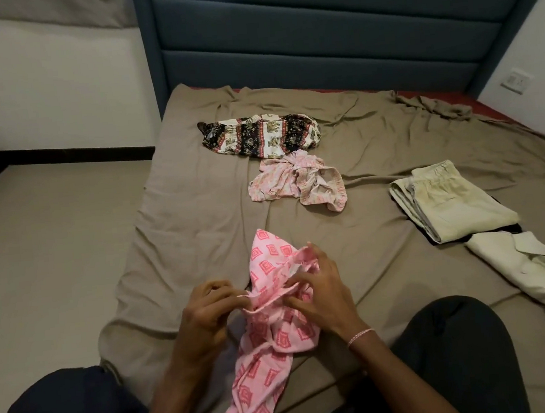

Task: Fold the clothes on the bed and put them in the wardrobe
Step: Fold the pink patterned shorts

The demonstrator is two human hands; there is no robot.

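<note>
The pink-and-white cotton garment printed with red-pink diamond motifs (278, 341) is bunched between both hands, over the near part of the bed. One end stands up in a point beyond the fingers, and the rest hangs down between the person's knees. The left hand (208, 314) has its fingers curled and pinches an edge of the cloth on the side facing the other hand. The right hand (321, 292) lies on top of the bunch with its fingers bent into the gathered fabric, gripping it, and wears a thin pink-and-white bracelet (359, 332) at the wrist. Beyond the hands, apart from them, lies a crumpled pale pink floral garment (295, 184). Just beside that, farther off, is a black, white and red elephant-print garment (258, 136). Well off to the right of the right hand, a pair of folded beige trousers (452, 200) rests on something black, with a rumpled cream shirt (527, 266) just on the nearer side of it. All of it lies on the wrinkled olive-brown bed sheet (184, 230). Farthest from the hands stands the blue padded headboard (315, 31).
</note>
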